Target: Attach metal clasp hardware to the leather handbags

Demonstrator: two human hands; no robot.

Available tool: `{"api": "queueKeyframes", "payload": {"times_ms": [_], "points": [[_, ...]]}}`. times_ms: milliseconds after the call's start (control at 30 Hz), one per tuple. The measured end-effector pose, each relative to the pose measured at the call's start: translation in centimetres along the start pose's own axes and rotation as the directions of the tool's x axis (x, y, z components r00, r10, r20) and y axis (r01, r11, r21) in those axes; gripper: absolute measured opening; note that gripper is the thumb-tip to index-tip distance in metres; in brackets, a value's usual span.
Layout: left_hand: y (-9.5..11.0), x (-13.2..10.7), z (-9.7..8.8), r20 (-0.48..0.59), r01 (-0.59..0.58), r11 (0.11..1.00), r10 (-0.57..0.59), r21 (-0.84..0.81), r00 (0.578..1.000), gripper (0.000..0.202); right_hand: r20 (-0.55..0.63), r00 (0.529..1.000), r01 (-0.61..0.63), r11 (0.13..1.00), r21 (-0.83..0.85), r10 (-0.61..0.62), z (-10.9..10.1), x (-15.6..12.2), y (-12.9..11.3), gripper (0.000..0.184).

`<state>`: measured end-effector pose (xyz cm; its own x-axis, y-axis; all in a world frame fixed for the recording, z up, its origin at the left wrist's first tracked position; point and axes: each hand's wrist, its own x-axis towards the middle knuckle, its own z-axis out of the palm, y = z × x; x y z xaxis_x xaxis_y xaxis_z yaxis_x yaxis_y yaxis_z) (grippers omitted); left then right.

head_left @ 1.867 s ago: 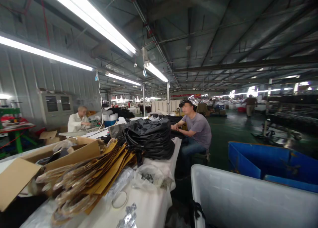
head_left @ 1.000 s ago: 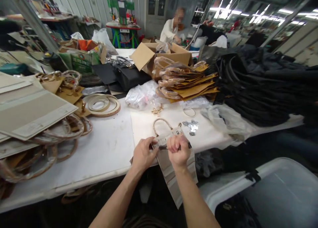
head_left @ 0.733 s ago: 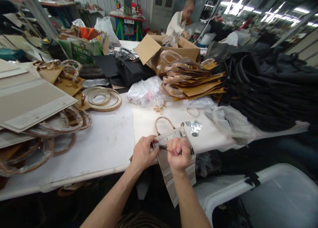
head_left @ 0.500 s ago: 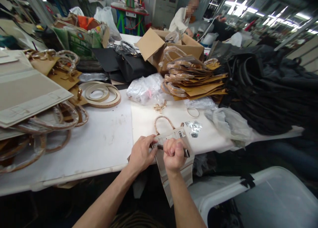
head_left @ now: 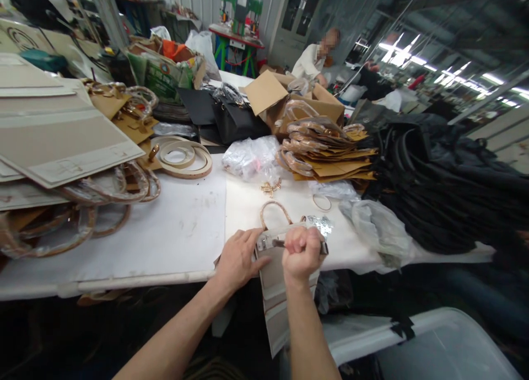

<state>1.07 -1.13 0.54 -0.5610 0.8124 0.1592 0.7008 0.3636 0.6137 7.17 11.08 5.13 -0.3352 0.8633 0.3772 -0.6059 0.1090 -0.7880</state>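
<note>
Gripping a short dark hand tool in a tight fist, the right hand sits on the top band of a beige bag panel. Fist fully closed, tool running crosswise through it: tip out toward the left hand, butt end out the other side, both just over the panel's top band. Left hand open, not holding anything, fingers spread, fingertips on the panel's left edge.

Panel's top end lies on a white work table; the rest hangs over the table edge toward the person. Tan bag handle loops up from the panel's far edge, flat on the table. Just beyond the handle, small gold fittings; right of it, silver metal clips. Further past the panel, a clear plastic bag and a stack of wrapped handles on card. Right of the panel, a pile of black bags. Far behind the panel, a co-worker in a white shirt.
</note>
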Motion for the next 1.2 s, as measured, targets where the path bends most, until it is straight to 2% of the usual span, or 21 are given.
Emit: {"api": "queueKeyframes", "payload": {"times_ms": [67, 133, 267, 400, 567, 700, 767, 867, 967, 1033, 1100, 1200], "points": [[0.1, -0.1, 0.1, 0.0, 0.006, 1.0, -0.006, 0.02, 1.0, 0.071, -0.019, 1.0, -0.021, 1.0, -0.018, 0.02, 0.3, 0.9, -0.6, 0.045], [0.1, -0.1, 0.2, -0.013, 0.008, 1.0, -0.008, 0.026, 1.0, 0.073, 0.026, 0.996, -0.088, 0.995, -0.038, 0.089, 0.8, 1.4, -0.6, 0.044], [-0.1, 0.0, 0.3, -0.024, -0.006, 1.0, 0.006, 0.018, 1.0, 0.071, 0.135, 0.974, -0.176, 0.982, -0.068, 0.184, 2.0, 1.6, 0.9, 0.046], [-0.1, 0.1, 0.1, -0.001, -0.007, 1.0, 0.007, 0.021, 1.0, 0.066, 0.193, 0.949, -0.227, 0.965, -0.131, 0.25, 2.8, 2.0, 2.2, 0.049], [0.0, 0.2, 0.1, 0.004, 0.001, 0.999, -0.001, 0.039, 1.0, 0.067, 0.223, 0.935, -0.222, 0.947, -0.23, 0.274, 2.6, 1.8, 2.9, 0.049], [-0.2, 0.2, 0.3, 0.0, -0.017, 0.998, 0.017, 0.058, 1.0, 0.066, 0.242, 0.943, -0.143, 0.935, -0.324, 0.228, 1.7, 0.5, 2.9, 0.05], [-0.2, 0.2, 0.4, 0.0, -0.011, 0.998, 0.011, 0.07, 1.0, 0.066, 0.252, 0.948, -0.12, 0.95, -0.287, 0.196, 1.4, 0.1, 2.4, 0.049], [-0.1, 0.2, 0.5, -0.003, 0.009, 0.997, -0.009, 0.08, 1.0, 0.074, 0.241, 0.959, -0.124, 0.985, -0.119, 0.149, 1.3, 0.3, 0.9, 0.046], [0.0, 0.1, 0.5, -0.017, 0.016, 0.996, -0.015, 0.084, 1.0, 0.079, 0.228, 0.972, -0.062, 0.997, 0.035, 0.053, 1.4, 0.5, -0.1, 0.044], [0.0, 0.1, 0.6, -0.024, 0.01, 0.996, -0.008, 0.084, 1.0, 0.078, 0.269, 0.963, -0.035, 0.998, 0.052, 0.019, 1.0, 0.4, 0.2, 0.044], [0.0, 0.0, 0.6, -0.029, 0.003, 0.997, 0.0, 0.082, 1.0, 0.077, 0.304, 0.951, -0.061, 0.998, 0.012, 0.054, 0.6, 0.2, 1.0, 0.046], [0.1, 0.0, 0.5, -0.033, -0.001, 0.997, 0.004, 0.078, 0.999, 0.077, 0.289, 0.949, -0.123, 0.992, -0.023, 0.125, 0.2, 0.1, 1.2, 0.047]]}}
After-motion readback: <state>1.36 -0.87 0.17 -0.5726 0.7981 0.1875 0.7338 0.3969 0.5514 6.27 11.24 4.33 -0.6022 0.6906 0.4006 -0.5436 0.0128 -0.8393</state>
